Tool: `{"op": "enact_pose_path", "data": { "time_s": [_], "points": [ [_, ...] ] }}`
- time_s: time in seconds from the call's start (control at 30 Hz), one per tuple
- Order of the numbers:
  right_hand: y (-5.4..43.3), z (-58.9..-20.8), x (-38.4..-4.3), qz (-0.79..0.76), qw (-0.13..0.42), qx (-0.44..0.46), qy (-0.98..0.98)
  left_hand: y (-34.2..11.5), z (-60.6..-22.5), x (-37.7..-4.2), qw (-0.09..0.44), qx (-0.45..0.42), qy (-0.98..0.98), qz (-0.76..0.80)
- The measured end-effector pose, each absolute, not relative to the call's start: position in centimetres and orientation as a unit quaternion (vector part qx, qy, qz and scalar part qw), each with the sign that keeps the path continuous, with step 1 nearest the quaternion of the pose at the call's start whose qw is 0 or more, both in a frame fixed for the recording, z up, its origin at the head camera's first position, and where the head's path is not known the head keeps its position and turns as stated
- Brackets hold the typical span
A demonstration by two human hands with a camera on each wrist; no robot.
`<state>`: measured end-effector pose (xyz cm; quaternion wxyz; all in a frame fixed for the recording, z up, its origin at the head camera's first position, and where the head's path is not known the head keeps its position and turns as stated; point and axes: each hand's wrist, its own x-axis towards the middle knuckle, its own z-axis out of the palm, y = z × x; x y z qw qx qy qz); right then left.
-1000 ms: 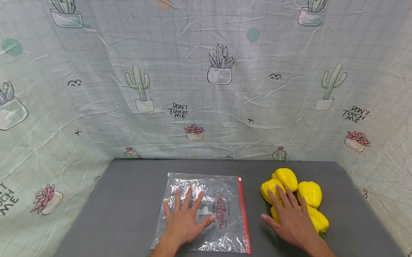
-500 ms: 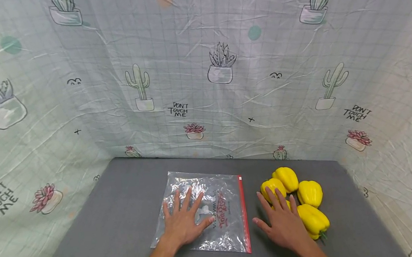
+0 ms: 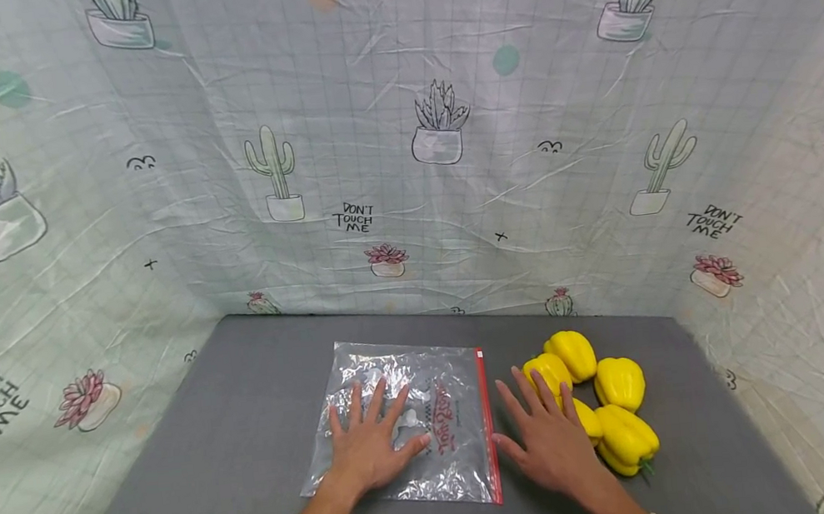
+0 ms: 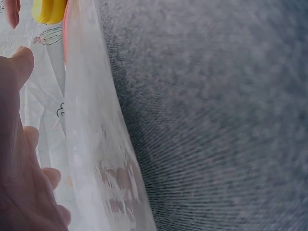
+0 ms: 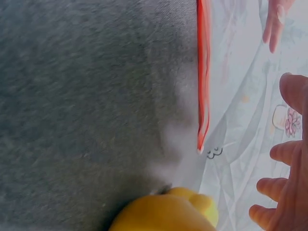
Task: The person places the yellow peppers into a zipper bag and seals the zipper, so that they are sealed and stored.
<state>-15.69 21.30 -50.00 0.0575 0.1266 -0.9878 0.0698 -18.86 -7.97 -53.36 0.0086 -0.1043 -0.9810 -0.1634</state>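
A clear plastic zip bag (image 3: 450,471) with a red zip edge (image 3: 487,425) and red print lies flat on the grey table. Over it is my left hand (image 3: 368,454), fingers spread and straight; the left wrist view shows a gap between this hand and the bag (image 4: 96,110). My right hand (image 3: 553,447) hovers with spread fingers between the red zip edge and several yellow bell peppers (image 3: 620,386). It partly covers the nearer peppers in the head view. In the right wrist view its fingers (image 5: 284,154) are apart from the pepper (image 5: 161,214) below. Neither hand holds anything.
The grey table (image 3: 206,446) ends at a hanging cloth (image 3: 373,169) printed with cacti, which stands behind it and on both sides. The peppers sit clustered on the right side of the table. A green stem (image 3: 646,463) shows on the front one.
My right hand has moved left, off the peppers and toward the bag's red edge, uncovering more of the peppers. The left hand stays nearly still over the bag.
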Motion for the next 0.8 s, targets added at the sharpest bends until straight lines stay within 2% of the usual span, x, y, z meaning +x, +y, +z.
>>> {"op": "enact_pose_path", "data": {
  "time_s": [0.27, 0.53, 0.8],
  "points": [
    [20.1, -50.5, -15.8, 0.085, 0.047, 0.138, -0.986, -7.8, -53.3, -18.7, 0.016, -0.111, -0.980, -0.163],
    [19.4, -51.5, -15.5, 0.095, 0.036, 0.149, -0.984, -7.4, -53.7, -18.0, -0.009, -0.112, -0.977, -0.180],
    [18.9, -51.8, -16.3, 0.110, 0.026, 0.133, -0.985, -6.7, -53.4, -19.0, -0.018, -0.117, -0.975, -0.190]
  ]
}}
